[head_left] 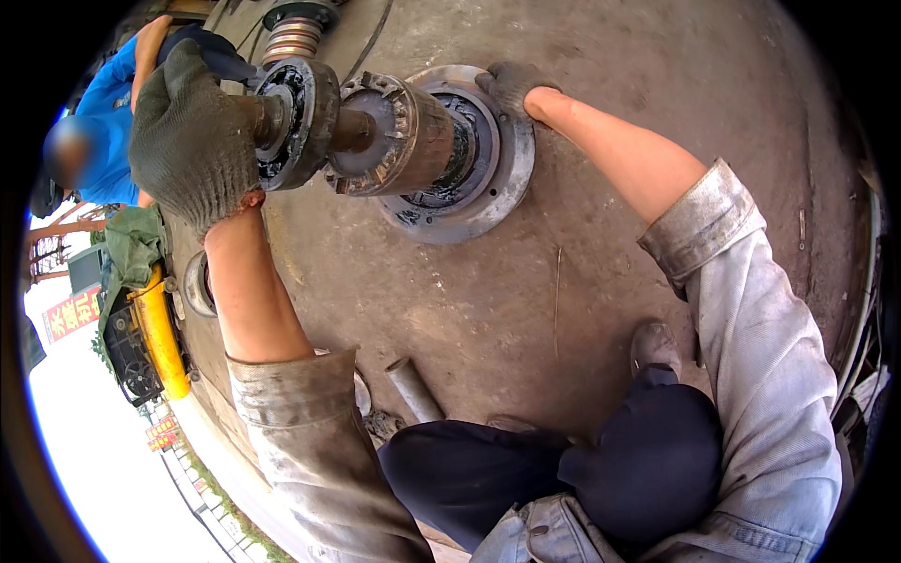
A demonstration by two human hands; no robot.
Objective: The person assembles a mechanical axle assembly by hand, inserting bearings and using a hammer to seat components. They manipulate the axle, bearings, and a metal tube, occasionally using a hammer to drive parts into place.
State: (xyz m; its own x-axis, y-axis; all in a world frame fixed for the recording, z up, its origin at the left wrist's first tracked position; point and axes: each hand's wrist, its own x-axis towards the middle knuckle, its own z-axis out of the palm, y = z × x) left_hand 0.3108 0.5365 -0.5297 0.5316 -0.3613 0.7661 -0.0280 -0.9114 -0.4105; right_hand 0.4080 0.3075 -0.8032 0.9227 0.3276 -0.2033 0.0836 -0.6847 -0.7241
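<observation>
My left hand (192, 141), in a dark grey knitted glove, is wrapped round the upper end of a steel shaft (270, 120). On the shaft just past my fist sits a round bearing cover (324, 113) smeared with black grease. Farther along is a thick, worn rotor body (418, 131). The shaft leans, and its far end goes into a wide, greasy flange (507, 178) on the ground; what lies inside there is hidden. On the far right of the flange, my gloved right hand (516, 86) has its fingers curled over the rim.
A co-worker in a blue shirt (111, 89) is close by at the upper left. Beyond the shaft stands a part with copper-coloured rings (294, 39). A metal pipe (414, 389) lies near my knees, a metal ring (199, 284) to the left, and a yellow machine (160, 338) farther left.
</observation>
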